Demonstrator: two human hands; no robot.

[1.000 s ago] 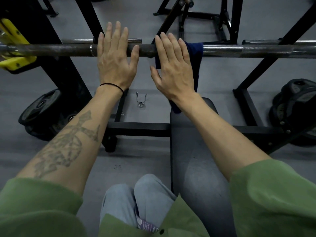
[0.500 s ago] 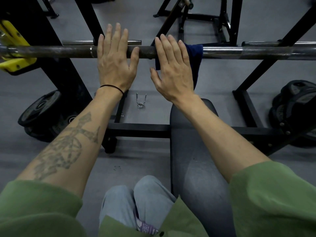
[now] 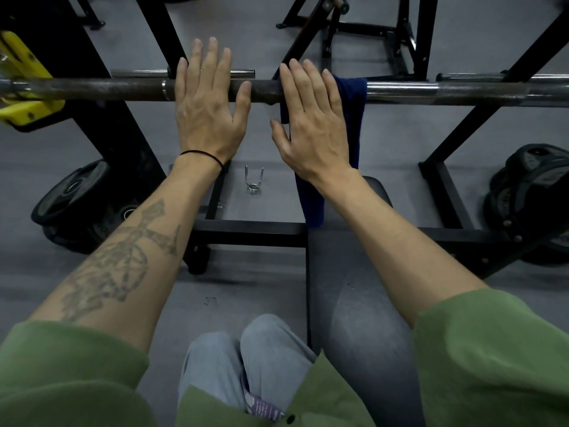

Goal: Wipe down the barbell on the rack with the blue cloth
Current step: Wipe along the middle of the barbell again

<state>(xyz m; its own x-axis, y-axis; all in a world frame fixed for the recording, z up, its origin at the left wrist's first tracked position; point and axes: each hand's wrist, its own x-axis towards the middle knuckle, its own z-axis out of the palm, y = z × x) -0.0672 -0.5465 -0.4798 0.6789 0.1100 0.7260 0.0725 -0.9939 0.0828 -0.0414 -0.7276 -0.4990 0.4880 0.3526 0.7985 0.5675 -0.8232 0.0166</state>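
Note:
The barbell (image 3: 431,92) lies across the rack at the top of the view, dark and knurled in the middle, shiny to the right. A blue cloth (image 3: 354,118) hangs draped over the bar right of centre, its tail reaching down to the bench. My left hand (image 3: 207,109) is held flat with straight fingers in front of the bar's dark part. My right hand (image 3: 311,121) is also flat, its fingers straight over the cloth's left half at the bar. Whether either palm touches the bar is unclear.
A black padded bench (image 3: 354,288) runs from the rack toward me. A spring collar (image 3: 254,181) lies on the grey floor below the bar. Weight plates lean at the left (image 3: 70,198) and right (image 3: 529,192). A yellow rack hook (image 3: 21,75) holds the bar at far left.
Both hands stay spread at the same places on the bar. The view has dipped slightly, so the bar sits a little lower in the frame.

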